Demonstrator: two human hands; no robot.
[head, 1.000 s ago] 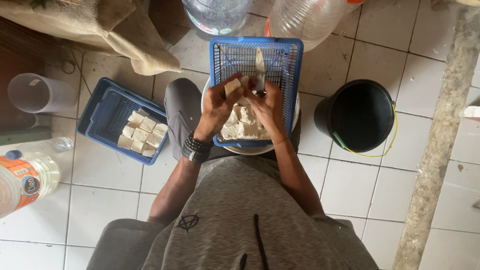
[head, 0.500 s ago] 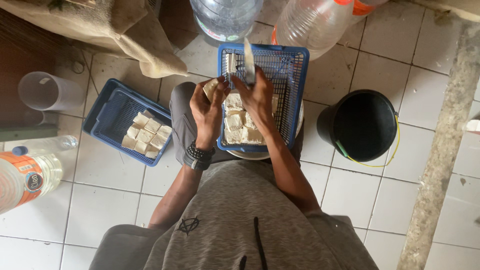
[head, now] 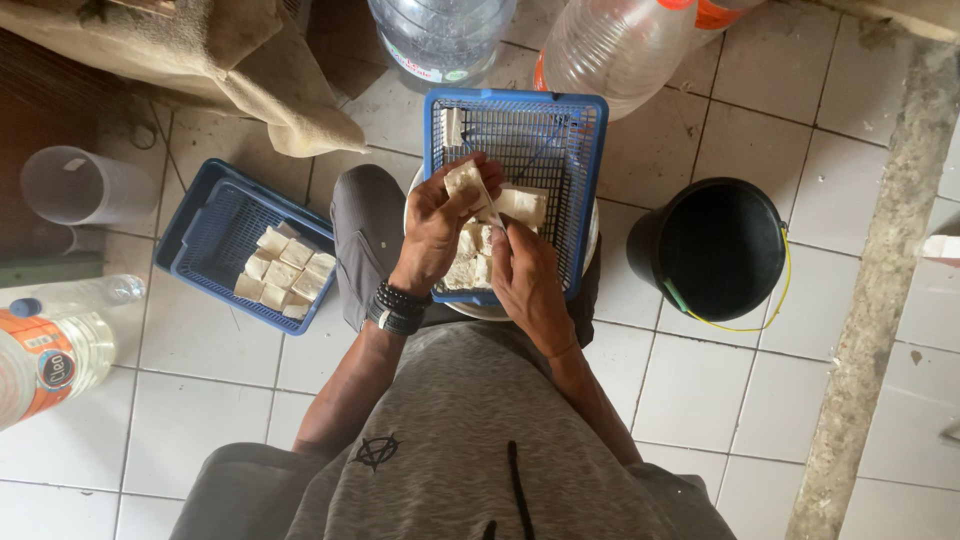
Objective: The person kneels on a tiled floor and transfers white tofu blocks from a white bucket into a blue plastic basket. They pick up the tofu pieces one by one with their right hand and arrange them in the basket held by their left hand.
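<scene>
Scene: person seated on white floor tiles (head: pixel 200 400), seen from above, working over a blue mesh basket (head: pixel 590 200) that rests on a white bowl (head: pixel 590 250) in the lap.
Left hand: left hand (head: pixel 435 230) is curled closed around a pale block, probably tofu or a similar white curd (head: pixel 466 182), thumb and fingers (head: pixel 480 168) pinching its sides.
Right hand: right hand (head: pixel 525 285) is folded around something thin at the block's lower edge; whether it is a blade cannot be told.
Key relation: block sits at about 11 o'clock from the right hand, touching its fingertips; left hand is the nearer, already holding it.
Axis: block's long axis runs roughly from 11 to 5 o'clock, upper end pointing toward the basket's far rim.
Basket contents: more pale pieces (head: pixel 520 207) lie just beside the hands, at 3 o'clock of the held block.
Surroundings: second blue basket with cut cubes (head: pixel 285 275) at 9 o'clock; black bucket (head: pixel 715 250) at 3 o'clock; clear water bottles (head: pixel 610 50) at 12 o'clock.
</scene>
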